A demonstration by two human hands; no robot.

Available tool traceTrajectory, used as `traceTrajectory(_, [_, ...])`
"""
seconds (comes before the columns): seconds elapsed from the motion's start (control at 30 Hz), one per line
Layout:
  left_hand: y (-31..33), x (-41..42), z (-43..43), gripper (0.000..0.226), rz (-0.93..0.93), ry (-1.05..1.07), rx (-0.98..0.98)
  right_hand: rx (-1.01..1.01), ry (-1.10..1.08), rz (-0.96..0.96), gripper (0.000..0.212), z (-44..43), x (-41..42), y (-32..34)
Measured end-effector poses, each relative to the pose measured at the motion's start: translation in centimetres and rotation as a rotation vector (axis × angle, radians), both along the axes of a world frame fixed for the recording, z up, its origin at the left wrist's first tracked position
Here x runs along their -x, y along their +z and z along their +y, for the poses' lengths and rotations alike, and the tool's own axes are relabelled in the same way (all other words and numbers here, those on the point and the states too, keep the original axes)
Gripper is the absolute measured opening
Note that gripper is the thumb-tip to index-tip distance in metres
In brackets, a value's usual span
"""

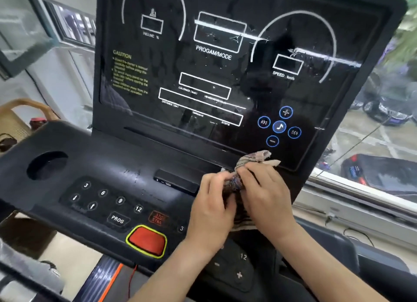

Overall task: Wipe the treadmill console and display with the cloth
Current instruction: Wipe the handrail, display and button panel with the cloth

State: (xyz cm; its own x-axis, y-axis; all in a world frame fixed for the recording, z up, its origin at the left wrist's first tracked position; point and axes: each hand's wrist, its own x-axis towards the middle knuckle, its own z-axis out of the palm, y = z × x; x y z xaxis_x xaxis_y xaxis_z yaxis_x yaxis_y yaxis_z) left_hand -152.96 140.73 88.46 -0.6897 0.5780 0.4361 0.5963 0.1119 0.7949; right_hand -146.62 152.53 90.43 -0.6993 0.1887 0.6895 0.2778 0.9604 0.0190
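A black treadmill display (216, 76) stands tilted back, with white outlines, yellow caution text and blue round buttons at its lower right. Below it lies the black console (108, 166) with number keys, a PROG key and a red stop button (146, 240). A striped brownish cloth (252, 159) is bunched between both hands at the display's lower right edge. My left hand (212, 207) grips the cloth's left side. My right hand (264, 193) pinches its top with curled fingers. Part of the cloth hangs hidden under the hands.
A round cup holder (46, 165) sits at the console's left. A wicker chair (20, 116) stands at far left. A window (383, 125) on the right looks down on parked cars. A thin red cord (132, 281) hangs below the stop button.
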Motion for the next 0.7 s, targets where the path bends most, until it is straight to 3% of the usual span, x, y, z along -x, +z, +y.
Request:
traceTrajectory(0.37, [1.5, 10.6, -4.5, 0.056, -0.537, 0.284, -0.165, -0.087, 0.023, -0.045, 0.041, -6.7, 13.5, 0.7])
traceTrajectory(0.5, [1.3, 15.0, -7.3, 0.056, -0.613, 0.344, -0.263, -0.082, 0.019, -0.024, 0.051, -10.0, 18.6, 1.2])
traceTrajectory(0.7, [1.1, 20.5, -10.2, 0.047, -0.610, 0.442, -0.334, -0.124, 0.064, -0.226, 0.021, -13.7, 25.6, 1.9])
